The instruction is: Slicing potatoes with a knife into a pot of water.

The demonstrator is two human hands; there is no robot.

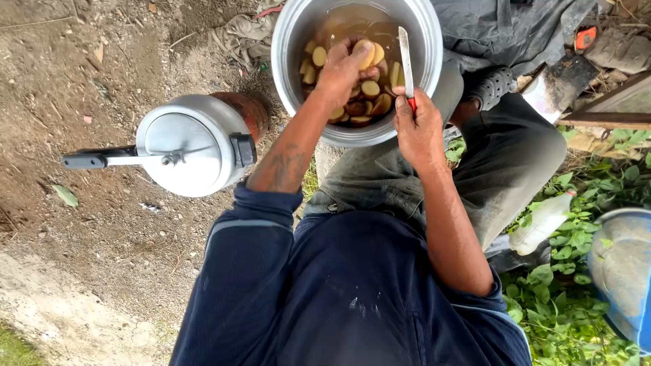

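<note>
Left hand grips potato piece | right hand clamps knife | pot holds potato slices

Soft even daylight, faint shadows, mild sheen on pot rim, sharp focus, slight edge distortion

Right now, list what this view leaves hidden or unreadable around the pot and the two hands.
- Metal pot: far rim cut off by the top edge of the head view.
- Potato pieces: those beneath the left hand are hidden by it.
- Knife: handle mostly buried in the right hand.
- Blue tub: cut off by the right edge.
- Pressure cooker: lid covers its contents.
</note>
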